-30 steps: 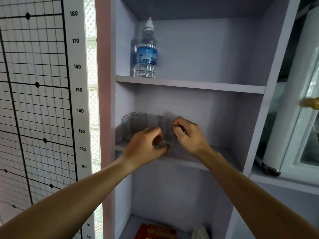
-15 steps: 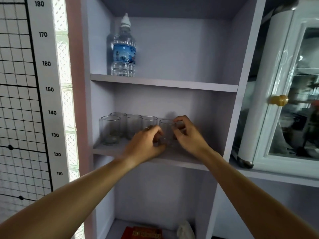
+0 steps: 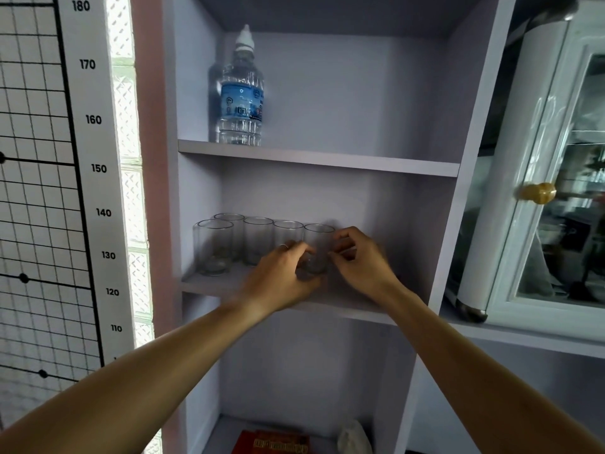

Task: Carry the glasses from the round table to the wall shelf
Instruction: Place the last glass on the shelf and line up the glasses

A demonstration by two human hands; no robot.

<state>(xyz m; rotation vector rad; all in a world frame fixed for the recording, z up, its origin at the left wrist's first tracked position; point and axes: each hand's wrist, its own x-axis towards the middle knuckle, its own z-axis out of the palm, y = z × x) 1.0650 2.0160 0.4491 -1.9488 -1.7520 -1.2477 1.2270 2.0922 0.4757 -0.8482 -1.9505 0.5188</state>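
On the middle shelf (image 3: 209, 285), we curled our left hand (image 3: 281, 273) and right hand (image 3: 358, 260) around the rightmost glass (image 3: 318, 245), standing upright beside four other glasses (image 3: 242, 240).

Pale lilac shelf (image 3: 317, 162), clear glasses (image 3: 214, 247), blue-labelled white-capped bottle (image 3: 241, 93), black-gridded white chart (image 3: 39, 191), gold knob (image 3: 538, 192).

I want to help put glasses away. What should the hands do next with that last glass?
Probably let go and pull back. The glass already stands upright on the shelf, beside the other glasses, with the left hand and right hand around it.
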